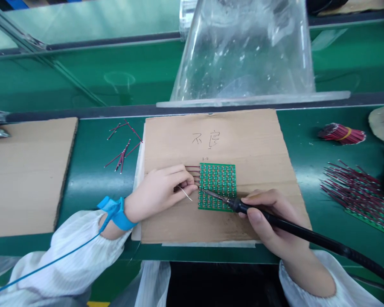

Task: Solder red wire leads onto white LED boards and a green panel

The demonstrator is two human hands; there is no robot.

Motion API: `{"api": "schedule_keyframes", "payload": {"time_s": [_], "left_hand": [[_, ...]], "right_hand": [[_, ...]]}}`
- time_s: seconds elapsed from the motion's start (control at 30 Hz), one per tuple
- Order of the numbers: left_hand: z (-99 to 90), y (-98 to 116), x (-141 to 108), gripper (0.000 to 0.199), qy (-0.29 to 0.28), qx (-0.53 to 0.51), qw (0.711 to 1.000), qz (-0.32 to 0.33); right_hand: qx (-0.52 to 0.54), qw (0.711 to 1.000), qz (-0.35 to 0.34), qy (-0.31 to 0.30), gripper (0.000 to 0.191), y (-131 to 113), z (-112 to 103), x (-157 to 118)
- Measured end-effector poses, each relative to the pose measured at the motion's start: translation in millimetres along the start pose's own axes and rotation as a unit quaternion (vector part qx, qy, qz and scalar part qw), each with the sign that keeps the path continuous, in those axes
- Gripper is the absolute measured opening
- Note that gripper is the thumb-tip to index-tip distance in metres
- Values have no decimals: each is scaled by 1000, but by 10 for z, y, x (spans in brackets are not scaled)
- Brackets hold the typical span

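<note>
A green circuit board (217, 181) with rows of small solder pads lies on a cardboard sheet (176, 136). Several dark red wires (192, 166) stick out from its left edge. My left hand (166, 183) is closed in a pinch at that edge, on a dark red wire whose end meets the board. A thin silvery strand (186, 194), which looks like solder, pokes out below those fingers. In my right hand (273, 217) is a black soldering iron (235, 204). Its tip points left and rests at or just over the pads near the board's left edge; contact cannot be made out.
Loose red wires (123, 155) lie left of the sheet. To the right are a banded wire bundle (342, 134) and a wired board (371, 215) under many wires. A clear plastic hood (243, 64) stands behind. Another cardboard (28, 179) lies far left. A blue wrist strap (120, 215) trails a cord.
</note>
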State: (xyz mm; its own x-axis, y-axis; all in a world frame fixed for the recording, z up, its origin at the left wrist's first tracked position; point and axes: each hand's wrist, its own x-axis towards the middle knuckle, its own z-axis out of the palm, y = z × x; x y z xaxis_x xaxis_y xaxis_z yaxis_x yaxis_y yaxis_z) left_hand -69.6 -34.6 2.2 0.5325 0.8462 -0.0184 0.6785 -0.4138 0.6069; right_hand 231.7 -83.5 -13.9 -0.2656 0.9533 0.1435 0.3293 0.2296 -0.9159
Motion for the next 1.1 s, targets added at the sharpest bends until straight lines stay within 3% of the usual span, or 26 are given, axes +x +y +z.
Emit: {"api": "schedule_keyframes", "payload": {"time_s": [0.3,0.5,0.9,1.0,1.1], "left_hand": [[10,-17,-3,22,-1,2,1000,-4],[12,-20,-3,20,-1,-6,1000,-4],[35,-7,3,23,15,-4,1000,-22],[37,-18,-3,22,16,-8,1000,-22],[49,-6,6,20,17,-13,999,-24]], "right_hand": [[-7,1000,7,-6,9,27,1,-11],[17,1000,6,22,10,25,-2,-17],[-6,1000,8,0,9,5,-4,10],[12,999,9,30,9,6,5,-11],[53,993,11,102,10,-27,28,6]]}}
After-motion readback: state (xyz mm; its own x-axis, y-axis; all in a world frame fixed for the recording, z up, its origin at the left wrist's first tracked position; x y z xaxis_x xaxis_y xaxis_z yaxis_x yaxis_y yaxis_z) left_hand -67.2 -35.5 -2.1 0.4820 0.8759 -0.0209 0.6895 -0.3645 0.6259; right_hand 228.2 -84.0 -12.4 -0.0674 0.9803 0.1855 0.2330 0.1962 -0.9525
